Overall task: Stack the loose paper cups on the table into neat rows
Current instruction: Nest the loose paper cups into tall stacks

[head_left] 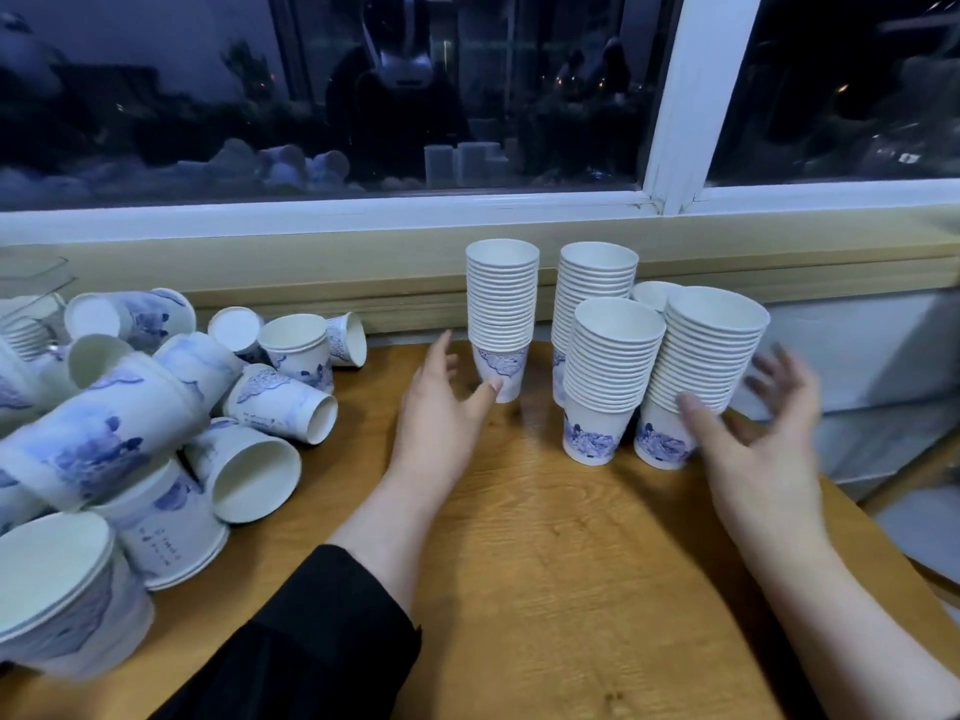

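Four upright stacks of cups (613, 366) stand right of centre on the table (545, 563), loose cups (171, 407) heaped at left. Your left hand (441, 402) touches the rear-left stack (501, 314), fingers apart. Your right hand (753, 433), fingers spread, touches the front-right stack (701, 366) with its thumb.

On the table (545, 537), a pile of loose cups (171, 407) lies at the left of the frame. Five tall stacks (613, 376) stand in the middle and right, two in front and three behind. The window (363, 96) runs along the top, behind everything.
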`<state>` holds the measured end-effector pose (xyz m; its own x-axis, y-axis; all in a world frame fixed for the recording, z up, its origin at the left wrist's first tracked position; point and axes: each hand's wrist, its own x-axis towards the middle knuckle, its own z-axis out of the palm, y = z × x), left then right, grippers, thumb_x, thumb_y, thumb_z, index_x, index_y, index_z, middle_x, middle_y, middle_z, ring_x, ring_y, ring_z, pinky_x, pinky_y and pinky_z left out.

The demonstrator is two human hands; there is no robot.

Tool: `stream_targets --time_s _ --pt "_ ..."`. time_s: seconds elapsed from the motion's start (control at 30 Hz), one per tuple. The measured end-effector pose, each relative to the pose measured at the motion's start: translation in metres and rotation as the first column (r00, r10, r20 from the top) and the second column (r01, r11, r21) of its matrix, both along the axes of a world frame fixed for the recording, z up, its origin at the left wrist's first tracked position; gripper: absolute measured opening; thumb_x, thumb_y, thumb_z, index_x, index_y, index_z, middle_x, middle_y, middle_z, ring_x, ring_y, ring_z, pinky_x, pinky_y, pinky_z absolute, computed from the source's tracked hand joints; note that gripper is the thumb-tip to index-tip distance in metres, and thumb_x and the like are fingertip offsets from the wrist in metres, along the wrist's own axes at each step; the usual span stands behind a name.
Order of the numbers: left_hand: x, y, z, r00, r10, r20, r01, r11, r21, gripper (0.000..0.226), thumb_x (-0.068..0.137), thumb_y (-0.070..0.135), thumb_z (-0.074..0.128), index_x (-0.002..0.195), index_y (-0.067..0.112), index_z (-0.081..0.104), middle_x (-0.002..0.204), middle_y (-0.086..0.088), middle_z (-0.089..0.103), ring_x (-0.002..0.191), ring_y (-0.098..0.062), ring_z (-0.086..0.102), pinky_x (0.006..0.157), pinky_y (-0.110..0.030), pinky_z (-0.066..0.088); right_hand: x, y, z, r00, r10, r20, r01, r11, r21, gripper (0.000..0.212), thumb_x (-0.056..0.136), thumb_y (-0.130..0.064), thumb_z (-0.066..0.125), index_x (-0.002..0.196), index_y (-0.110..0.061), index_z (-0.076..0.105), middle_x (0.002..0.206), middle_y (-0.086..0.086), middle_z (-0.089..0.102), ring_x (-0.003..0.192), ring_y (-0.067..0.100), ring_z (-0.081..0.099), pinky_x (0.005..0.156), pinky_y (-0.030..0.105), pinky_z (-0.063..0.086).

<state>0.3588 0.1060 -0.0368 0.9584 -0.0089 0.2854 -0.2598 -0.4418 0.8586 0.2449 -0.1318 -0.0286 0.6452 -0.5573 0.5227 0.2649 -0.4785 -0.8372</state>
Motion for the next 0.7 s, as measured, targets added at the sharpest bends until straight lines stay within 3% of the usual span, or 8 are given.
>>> stream_targets --time_s 0.07,0.13,0.2,0.27,0.37,0.53,0.6,0.7 --pt "-0.021 0.009 0.001 0.999 0.007 0.054 -0.005 0.999 -0.035 0.063 0.089 0.035 0.074 0.145 0.029 0.047 0.129 0.003 0.062 0.120 -0.010 0.059 0.105 -0.040 0.051 -0.007 0.007 0.004 0.970 -0.081 0.228 0.093 0.995 -0.043 0.061 0.081 -0.062 0.067 0.129 -0.036 0.040 0.120 -0.008 0.050 0.110 0.008 0.053 0.091 0.044 0.048" --pt "-0.044 0.021 0.003 0.993 0.008 0.119 -0.001 0.999 -0.053 0.045 0.091 0.030 0.072 0.133 0.028 0.058 0.116 0.007 0.065 0.108 -0.007 0.064 0.098 -0.039 0.055 -0.015 0.022 0.007 0.946 -0.016 0.325 0.060 0.990 -0.124 0.040 0.089 -0.055 0.062 0.119 -0.036 0.046 0.106 -0.005 0.049 0.094 0.010 0.053 0.082 0.036 0.045" --pt "-0.071 0.035 0.006 0.984 0.014 0.179 -0.004 0.998 -0.055 0.031 0.093 0.025 0.069 0.123 0.026 0.063 0.108 0.012 0.064 0.100 -0.005 0.066 0.092 -0.034 0.056 -0.019 0.047 0.007 0.947 0.107 0.303 -0.028 0.967 -0.254 0.035 0.092 -0.047 0.059 0.114 -0.020 0.054 0.103 0.004 0.050 0.086 0.019 0.052 0.081 0.031 0.043" --pt "-0.095 0.051 0.009 0.966 0.032 0.257 -0.020 0.999 -0.048 0.024 0.094 0.027 0.065 0.118 0.026 0.065 0.104 0.017 0.063 0.097 -0.005 0.065 0.087 -0.029 0.056 -0.020 0.077 0.005 0.947 0.231 0.222 -0.135 0.915 -0.380 0.034 0.091 -0.037 0.059 0.110 -0.009 0.057 0.101 0.001 0.052 0.085 0.017 0.053 0.081 0.024 0.041" --pt "-0.126 0.080 0.010 0.924 0.079 0.375 -0.078 0.997 -0.016 0.024 0.094 0.032 0.059 0.114 0.022 0.066 0.100 0.015 0.064 0.092 -0.002 0.063 0.082 -0.022 0.053 -0.018 0.122 0.001 0.924 0.380 0.039 -0.325 0.836 -0.443 0.027 0.088 -0.039 0.059 0.110 -0.023 0.057 0.102 -0.012 0.054 0.094 0.003 0.054 0.082 0.016 0.041" --pt "-0.167 0.118 0.023 0.788 0.085 0.610 -0.215 0.966 0.142 0.024 0.094 0.027 0.061 0.113 0.014 0.067 0.105 0.003 0.066 0.098 -0.014 0.062 0.090 -0.026 0.049 -0.006 0.194 -0.005 0.882 0.460 -0.106 -0.470 0.832 -0.295 0.036 0.085 -0.053 0.056 0.115 -0.034 0.056 0.109 -0.023 0.053 0.096 0.007 0.058 0.084 0.033 0.050" --pt "-0.178 0.132 0.036 0.764 0.061 0.642 -0.245 0.948 0.202 0.026 0.092 0.029 0.063 0.115 0.018 0.065 0.110 0.003 0.064 0.103 -0.016 0.061 0.094 -0.029 0.047 -0.002 0.224 -0.005 0.852 0.513 -0.106 -0.524 0.839 -0.147 0.040 0.081 -0.057 0.057 0.117 -0.041 0.052 0.112 -0.023 0.054 0.097 0.009 0.060 0.083 0.042 0.054" --pt "-0.186 0.159 0.056 0.770 0.124 0.626 -0.347 0.904 0.248 0.030 0.090 0.037 0.061 0.118 0.027 0.058 0.115 0.009 0.056 0.108 -0.015 0.057 0.092 -0.033 0.045 0.001 0.262 -0.002 0.816 0.571 -0.089 -0.573 0.819 -0.001 0.045 0.080 -0.057 0.057 0.123 -0.047 0.049 0.120 -0.024 0.055 0.096 0.006 0.061 0.085 0.040 0.054"
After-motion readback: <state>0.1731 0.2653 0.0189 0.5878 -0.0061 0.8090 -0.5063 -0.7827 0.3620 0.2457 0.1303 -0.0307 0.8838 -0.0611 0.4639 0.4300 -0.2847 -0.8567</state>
